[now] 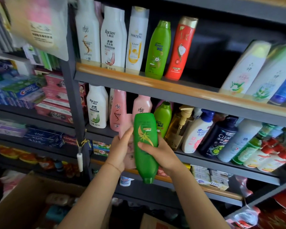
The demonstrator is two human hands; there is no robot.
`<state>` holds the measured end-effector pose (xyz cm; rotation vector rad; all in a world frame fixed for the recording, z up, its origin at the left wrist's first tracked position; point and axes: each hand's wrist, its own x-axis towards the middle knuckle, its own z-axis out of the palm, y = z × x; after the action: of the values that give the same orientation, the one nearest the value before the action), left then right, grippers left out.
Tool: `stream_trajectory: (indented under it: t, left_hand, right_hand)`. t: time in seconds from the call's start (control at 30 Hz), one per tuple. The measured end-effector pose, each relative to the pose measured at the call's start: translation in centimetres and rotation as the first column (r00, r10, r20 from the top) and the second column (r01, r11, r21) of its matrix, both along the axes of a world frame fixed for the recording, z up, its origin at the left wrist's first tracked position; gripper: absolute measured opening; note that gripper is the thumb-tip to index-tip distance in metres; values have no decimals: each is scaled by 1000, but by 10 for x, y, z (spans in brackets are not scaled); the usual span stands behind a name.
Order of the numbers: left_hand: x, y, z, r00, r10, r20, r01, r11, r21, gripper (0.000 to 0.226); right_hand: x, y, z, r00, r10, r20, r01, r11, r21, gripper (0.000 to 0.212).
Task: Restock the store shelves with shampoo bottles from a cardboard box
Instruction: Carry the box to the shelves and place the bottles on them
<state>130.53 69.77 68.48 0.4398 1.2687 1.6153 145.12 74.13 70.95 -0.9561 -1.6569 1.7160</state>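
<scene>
upper shelf (180,90): gap right of red bottle (180,48) | lower shelf (221,161): packed

Light was soft and even across the front bottles, while the deep shelf recess behind the tall red plastic bottle (180,48) sat nearly black. Wide-angle bending tilted the shelves, and the pale bottles at the right edge (248,66) smeared with motion blur.

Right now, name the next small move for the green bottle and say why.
Probably turn the green bottle cap-up and lift it toward the top shelf. The right hand holds it cap-down, the left hand holds a pink bottle, and that shelf shows open space beside the red bottle.
</scene>
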Motion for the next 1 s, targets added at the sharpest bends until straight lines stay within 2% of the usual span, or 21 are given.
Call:
stream_trajectory:
  t: [0.07, 0.13, 0.2, 0.27, 0.37, 0.43, 0.5, 0.57, 0.63, 0.7, 0.8, 0.87, 0.93, 1.0]
  left_hand:
    - [-11, -11, -5, 999, 38, 2, -38, 997, -64, 84]
    - [-19, -25, -1, 996, 16, 92, -13, 999, -39, 66]
    - [-24, -32, 0, 974, -43, 223, 32, 998, 52, 43]
    - [-22, -36, 7, 948, -98, 304, 53, 987, 154, 36]
    - [-11, -35, 20, 938, -158, 309, 83, 967, 242, 37]
    - [-6, -34, 26, 940, -142, 311, 67, 968, 240, 39]
    - [-6, -34, 23, 933, -80, 350, -7, 971, 240, 42]
    - [-9, -33, 21, 918, -16, 397, -90, 965, 246, 49]
    - [-9, -32, 23, 908, 21, 419, -152, 947, 282, 45]
    - [-7, -28, 31, 903, 43, 428, -192, 931, 311, 40]
    - [-2, -20, 39, 920, 75, 385, -210, 923, 323, 56]
    - [0, -16, 36, 947, 74, 312, -178, 931, 318, 73]
    - [2, -17, 29, 967, 17, 254, -98, 946, 309, 76]
    - [3, -20, 21, 971, -6, 237, -55, 966, 251, 64]
  right_hand:
    - [7, 2, -2, 998, -39, -48, 34, 996, -83, 54]
    - [17, 8, 0, 999, -43, -6, 43, 995, -93, 49]
    - [25, 14, 5, 998, 26, 52, -22, 996, -88, 55]
    - [24, 14, 10, 987, 116, 110, -105, 989, -107, 63]
    - [14, 12, 11, 944, 286, 163, -260, 952, -162, 65]
    - [11, 11, 11, 928, 348, 133, -317, 926, -207, 61]
    - [14, 7, 15, 958, 285, -26, -276, 897, -347, 51]
    - [19, 3, 11, 961, 119, -248, -235, 822, -519, 51]
    - [20, -3, -3, 900, 20, -436, -273, 805, -527, 54]
    - [14, -17, -17, 835, 27, -550, -323, 833, -449, 41]
    - [-4, -39, -27, 857, 58, -512, -231, 932, -281, 64]
    - [-18, -45, -15, 870, -66, -489, -90, 953, -288, 74]
    - [-23, -42, -5, 864, -224, -451, 86, 948, -305, 60]
    - [-17, -31, -1, 857, -329, -397, 221, 930, -293, 43]
